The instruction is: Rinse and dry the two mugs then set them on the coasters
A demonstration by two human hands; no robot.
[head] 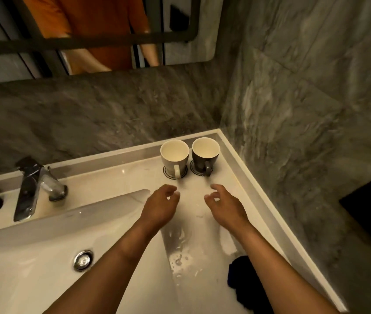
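Observation:
A white mug (pixel 173 157) stands upright on a round coaster (pixel 166 172) in the counter's far right corner. Beside it on the right, a dark mug (pixel 204 157) with a white inside stands on a second coaster (pixel 193 169). Both handles face me. My left hand (pixel 160 206) hovers just in front of the white mug, fingers loosely curled and apart, holding nothing. My right hand (pixel 224 206) hovers in front of the dark mug, also empty with fingers apart. Neither hand touches a mug.
A white sink basin (pixel 44 268) with a metal drain (pixel 83 260) lies to the left, a chrome faucet (pixel 35 189) behind it. A dark blue cloth (pixel 245 284) lies on the wet counter (pixel 193 234) under my right forearm. Grey marble walls close the back and right; a mirror hangs above.

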